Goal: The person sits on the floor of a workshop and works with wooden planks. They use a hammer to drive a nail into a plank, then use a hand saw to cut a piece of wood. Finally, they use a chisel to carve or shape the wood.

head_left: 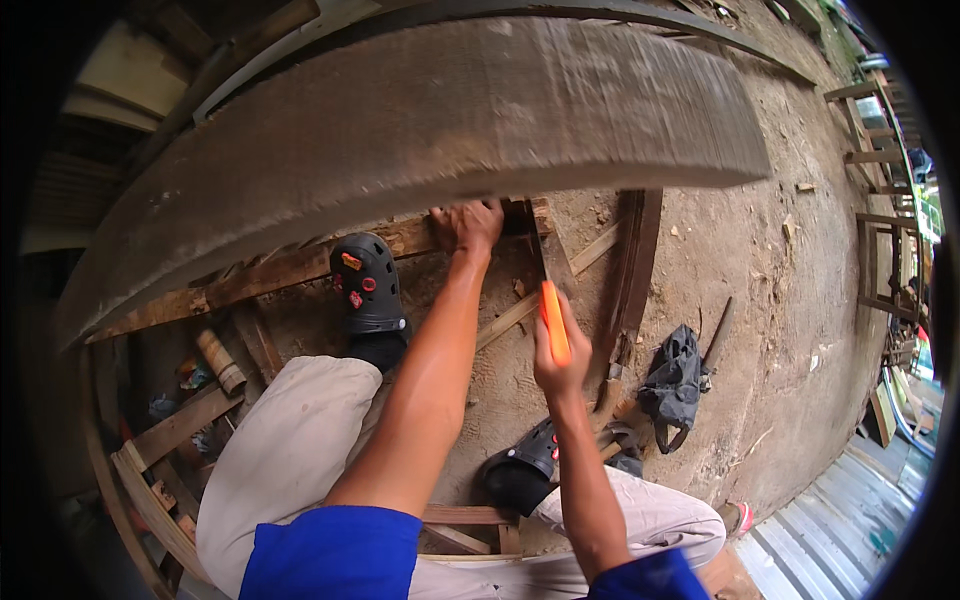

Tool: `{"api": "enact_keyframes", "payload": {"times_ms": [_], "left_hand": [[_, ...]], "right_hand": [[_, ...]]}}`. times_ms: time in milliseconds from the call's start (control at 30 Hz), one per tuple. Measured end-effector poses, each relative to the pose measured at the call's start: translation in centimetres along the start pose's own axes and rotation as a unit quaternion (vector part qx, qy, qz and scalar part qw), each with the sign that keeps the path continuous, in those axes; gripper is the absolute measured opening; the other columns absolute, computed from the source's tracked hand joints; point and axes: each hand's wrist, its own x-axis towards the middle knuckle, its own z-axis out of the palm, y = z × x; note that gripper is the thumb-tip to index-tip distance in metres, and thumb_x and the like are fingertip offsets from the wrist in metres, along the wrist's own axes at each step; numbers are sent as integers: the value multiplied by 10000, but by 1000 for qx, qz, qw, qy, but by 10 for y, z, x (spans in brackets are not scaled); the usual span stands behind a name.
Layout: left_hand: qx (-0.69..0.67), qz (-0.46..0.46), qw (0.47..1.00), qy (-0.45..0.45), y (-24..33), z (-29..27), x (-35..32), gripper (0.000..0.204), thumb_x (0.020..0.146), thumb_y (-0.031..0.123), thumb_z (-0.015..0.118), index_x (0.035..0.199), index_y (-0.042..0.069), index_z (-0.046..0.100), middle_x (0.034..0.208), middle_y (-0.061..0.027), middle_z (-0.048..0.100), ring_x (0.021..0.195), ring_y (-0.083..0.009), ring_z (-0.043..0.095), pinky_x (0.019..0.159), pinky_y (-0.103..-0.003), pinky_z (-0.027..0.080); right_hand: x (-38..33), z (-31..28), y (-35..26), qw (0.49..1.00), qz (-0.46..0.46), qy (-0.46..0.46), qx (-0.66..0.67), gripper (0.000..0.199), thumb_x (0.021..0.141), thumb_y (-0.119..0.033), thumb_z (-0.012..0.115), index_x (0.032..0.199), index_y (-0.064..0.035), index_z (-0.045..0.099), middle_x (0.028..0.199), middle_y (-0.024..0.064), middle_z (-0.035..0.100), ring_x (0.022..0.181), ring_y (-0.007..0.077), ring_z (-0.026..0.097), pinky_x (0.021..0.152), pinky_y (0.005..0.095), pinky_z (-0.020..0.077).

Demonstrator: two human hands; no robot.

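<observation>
Sawdust-coloured packed dirt ground [760, 300] spreads out below me, scuffed and littered with wood chips and offcuts. Across the top of my view runs a broad, rough-sawn grey timber plank [430, 110], bowed by the lens, its cut end on the right. Under it lies a narrower brown wooden batten [290, 268], and my left hand [466, 226] rests on that batten right at the plank's lower edge, fingers curled down over the wood and pressing on it.

My right hand [560, 365] is closed around the orange plastic handle of a handsaw [553, 320]; its thin dark blade runs up from the handle toward the spot just beside my left hand, though I cannot tell whether the teeth touch the wood.

My left foot, in a black clog with small coloured charms [368, 285], is planted on the batten left of my left hand. The other black clog [520, 468] stands on the dirt below the saw. A crumpled dark grey cloth bag [675, 385] lies on the ground to the right, near a long dark board [632, 270] that leans away from the plank. A small brown cylinder [220, 362] sits among scrap slats at the left. Unfinished wooden chair frames [880, 220] stand along the far right edge, and corrugated metal sheet [830, 530] shows at the lower right.
</observation>
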Motion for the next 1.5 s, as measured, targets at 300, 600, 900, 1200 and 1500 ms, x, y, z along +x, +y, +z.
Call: {"api": "enact_keyframes", "payload": {"times_ms": [300, 600, 900, 1200, 1500], "left_hand": [[-50, -7, 999, 12, -2, 5, 1, 401, 871, 351, 551, 711, 53, 766, 779, -179, 726, 883, -337, 668, 914, -473, 376], [-81, -68, 988, -112, 2, 0, 0, 454, 874, 353, 515, 670, 17, 741, 717, -186, 698, 822, -345, 642, 910, -454, 344], [-21, -53, 990, -125, 1, -9, 7, 483, 902, 377, 471, 750, 34, 775, 794, -207, 721, 841, -396, 656, 937, -493, 355], [-49, -37, 992, -108, 2, -10, 6, 502, 903, 366, 469, 671, 20, 747, 711, -206, 696, 751, -383, 612, 875, -468, 351], [-34, -20, 993, -109, 3, -6, 8, 492, 913, 363, 467, 717, 28, 770, 759, -211, 713, 884, -400, 654, 914, -510, 363]], "right_hand": [[-36, -24, 3, 1000, -27, 11, 2, 453, 917, -51, 628, 1352, 70, 585, 1054, 165, 730, 857, 161, 692, 783, 269, 533], [-107, -49, -18, 1000, 5, 3, 18, 511, 876, -17, 635, 1379, 46, 571, 1161, 199, 726, 972, 244, 746, 871, 301, 551], [8, -4, -6, 996, -46, 39, 71, 504, 871, -109, 669, 1366, -65, 586, 956, 227, 703, 789, 382, 722, 674, 402, 570], [-41, -37, -4, 996, -6, 48, 74, 510, 882, -106, 653, 1385, -127, 577, 959, 196, 716, 757, 379, 712, 668, 402, 577], [-121, -75, -17, 1000, -14, 22, 16, 533, 849, -63, 642, 1376, -26, 577, 1099, 165, 732, 860, 286, 756, 749, 363, 595]]}}
